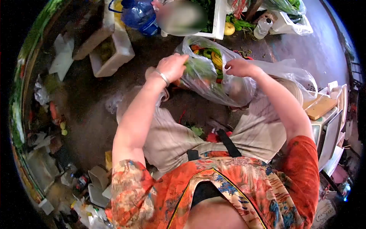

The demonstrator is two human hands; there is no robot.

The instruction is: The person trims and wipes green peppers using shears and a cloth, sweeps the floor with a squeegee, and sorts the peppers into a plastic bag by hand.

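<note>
Between my knees sits a clear plastic bag (213, 91) with its mouth open. Inside it are yellow, green and orange-red vegetables (215, 59) that look like peppers, partly seen through the plastic. My left hand (172, 69), with a bracelet at the wrist, is closed on the left side of the bag. On the opposite side, my right hand (243, 68) has its fingers bent around the bag's rim. The fingertips of both hands are partly hidden. A loose part of the plastic (284, 68) trails off to the right.
Ahead are a blue water jug (140, 17), a white foam box (218, 23) with greens, a yellow round fruit or vegetable (229, 28) and a clear bottle (263, 27). Another foam box (114, 57) stands left. A wooden board (321, 106) lies right. Litter covers the floor at left.
</note>
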